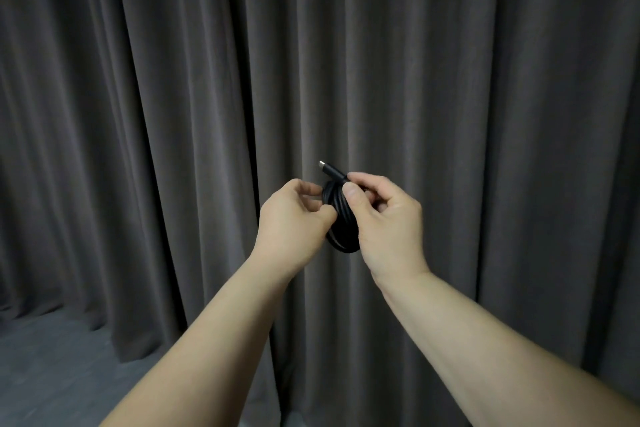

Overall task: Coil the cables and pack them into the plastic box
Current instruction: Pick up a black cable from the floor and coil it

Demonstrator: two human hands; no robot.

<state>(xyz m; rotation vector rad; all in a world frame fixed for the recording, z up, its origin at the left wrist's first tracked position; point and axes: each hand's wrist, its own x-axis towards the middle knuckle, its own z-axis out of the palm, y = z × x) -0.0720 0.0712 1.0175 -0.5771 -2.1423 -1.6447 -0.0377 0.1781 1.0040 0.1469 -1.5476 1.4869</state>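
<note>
Hands (343, 218) pinching black cable coil (337, 218).

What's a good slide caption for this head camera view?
Both hands, left and right, hold a coiled black cable before a grey curtain.

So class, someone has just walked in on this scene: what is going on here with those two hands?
A person is holding a black cable, wound into a small coil, up in front of a grey curtain. The left hand grips one side of the coil, and the right hand pinches the free end, with its plug sticking up and to the left. The coil looks nearly done. No plastic box is in view, so nothing is packed yet.
</note>
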